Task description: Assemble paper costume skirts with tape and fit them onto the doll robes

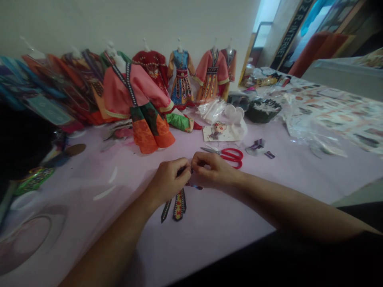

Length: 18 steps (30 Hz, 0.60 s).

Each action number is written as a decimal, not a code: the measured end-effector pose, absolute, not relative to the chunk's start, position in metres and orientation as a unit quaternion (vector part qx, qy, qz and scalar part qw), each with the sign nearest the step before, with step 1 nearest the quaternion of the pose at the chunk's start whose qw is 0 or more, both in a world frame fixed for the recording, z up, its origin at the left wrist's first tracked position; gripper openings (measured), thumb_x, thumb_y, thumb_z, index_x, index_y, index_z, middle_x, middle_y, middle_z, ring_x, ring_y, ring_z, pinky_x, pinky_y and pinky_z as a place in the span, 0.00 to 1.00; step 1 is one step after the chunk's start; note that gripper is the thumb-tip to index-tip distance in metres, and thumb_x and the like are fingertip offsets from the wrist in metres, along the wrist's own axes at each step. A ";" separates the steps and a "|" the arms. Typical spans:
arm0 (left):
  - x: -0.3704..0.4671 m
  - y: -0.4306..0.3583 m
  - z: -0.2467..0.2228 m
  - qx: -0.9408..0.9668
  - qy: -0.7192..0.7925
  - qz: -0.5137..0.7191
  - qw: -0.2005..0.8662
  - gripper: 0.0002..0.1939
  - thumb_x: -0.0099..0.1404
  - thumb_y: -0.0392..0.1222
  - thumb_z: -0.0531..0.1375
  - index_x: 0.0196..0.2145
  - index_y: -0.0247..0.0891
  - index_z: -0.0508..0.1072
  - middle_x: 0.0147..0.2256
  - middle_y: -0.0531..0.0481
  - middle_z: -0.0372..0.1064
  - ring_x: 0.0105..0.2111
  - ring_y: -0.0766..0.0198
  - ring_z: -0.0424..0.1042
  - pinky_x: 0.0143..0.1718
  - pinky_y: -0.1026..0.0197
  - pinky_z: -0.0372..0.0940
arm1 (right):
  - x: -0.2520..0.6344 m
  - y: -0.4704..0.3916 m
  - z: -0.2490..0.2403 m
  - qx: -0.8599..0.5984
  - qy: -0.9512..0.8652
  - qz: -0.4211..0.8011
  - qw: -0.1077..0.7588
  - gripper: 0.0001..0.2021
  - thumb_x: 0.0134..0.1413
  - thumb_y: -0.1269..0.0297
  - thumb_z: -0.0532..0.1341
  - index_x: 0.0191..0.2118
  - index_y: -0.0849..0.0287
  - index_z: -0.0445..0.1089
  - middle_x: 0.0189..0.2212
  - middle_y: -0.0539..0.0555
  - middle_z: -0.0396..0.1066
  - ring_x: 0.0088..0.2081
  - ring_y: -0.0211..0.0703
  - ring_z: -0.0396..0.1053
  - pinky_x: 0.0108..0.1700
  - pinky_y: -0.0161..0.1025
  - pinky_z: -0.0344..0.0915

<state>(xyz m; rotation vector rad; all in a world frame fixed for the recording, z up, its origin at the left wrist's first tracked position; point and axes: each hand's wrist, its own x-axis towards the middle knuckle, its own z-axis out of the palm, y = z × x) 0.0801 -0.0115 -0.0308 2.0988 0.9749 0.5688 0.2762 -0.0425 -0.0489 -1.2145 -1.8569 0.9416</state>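
My left hand (pixel 173 178) and my right hand (pixel 213 169) meet at the middle of the table, fingertips pinched close together. Whatever lies between the fingertips is too small and dark to make out. Beneath my left hand, patterned ribbon strips (pixel 179 207) with pointed ends lie on the pink-lilac tabletop; their upper ends are hidden by the hand. A small dark, colourful bit (pixel 197 187) shows just under the fingers. Red-handled scissors (pixel 232 154) lie right behind my right hand.
A doll-sized pink, green and orange dress (pixel 134 95) stands in front of more small costumes along the wall. Behind the scissors are a printed card (pixel 220 132), plastic bags and a dark bowl (pixel 263 111). Purple scraps (pixel 255 145) lie right; a clear round object (pixel 30 239) sits left.
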 end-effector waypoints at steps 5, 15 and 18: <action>0.081 -0.012 -0.030 0.809 0.384 0.221 0.386 0.10 0.64 0.40 0.54 0.25 0.38 0.65 0.21 0.59 0.60 0.24 0.70 0.60 0.27 0.65 0.54 | 0.277 -0.041 -0.048 -0.453 -0.725 0.361 0.374 0.03 0.56 0.69 0.57 0.33 0.59 0.67 0.29 0.49 0.68 0.33 0.37 0.63 0.36 0.36 0.59; 0.075 0.000 -0.028 0.759 0.356 0.253 0.482 0.09 0.64 0.44 0.58 0.31 0.36 0.73 0.27 0.55 0.67 0.28 0.67 0.68 0.31 0.64 0.61 | 0.288 -0.031 -0.048 -0.436 -0.698 0.364 0.436 0.02 0.52 0.67 0.58 0.30 0.58 0.65 0.25 0.46 0.63 0.28 0.36 0.58 0.32 0.36 0.54; 0.073 0.002 -0.024 0.733 0.365 0.262 0.511 0.10 0.63 0.45 0.59 0.30 0.36 0.73 0.26 0.55 0.68 0.26 0.69 0.66 0.29 0.65 0.59 | 0.299 -0.023 -0.048 -0.462 -0.675 0.347 0.458 0.02 0.50 0.67 0.58 0.29 0.58 0.65 0.24 0.46 0.63 0.28 0.36 0.58 0.31 0.36 0.52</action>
